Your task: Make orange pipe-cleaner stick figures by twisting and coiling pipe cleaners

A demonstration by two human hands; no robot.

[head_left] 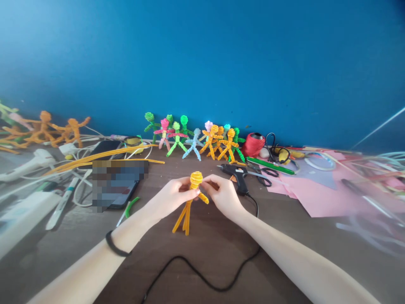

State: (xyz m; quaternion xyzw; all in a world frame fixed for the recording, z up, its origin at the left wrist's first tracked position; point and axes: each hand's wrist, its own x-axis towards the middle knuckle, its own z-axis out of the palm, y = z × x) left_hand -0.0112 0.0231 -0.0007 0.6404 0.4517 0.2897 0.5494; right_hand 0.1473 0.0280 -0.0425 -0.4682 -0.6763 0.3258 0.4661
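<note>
No text, brand, number or sign could be read with certainty. A pale label [239, 170] was seen on the black glue gun [242, 183], right of the middle, but its print was too small to be made out. The phone [128, 192] on the left was partly covered by pixelation, and no words could be picked out on its screen. Any markings on the white pen [61, 207], farther left, and on the white box [19, 219] at the near left were lost in blur.
</note>
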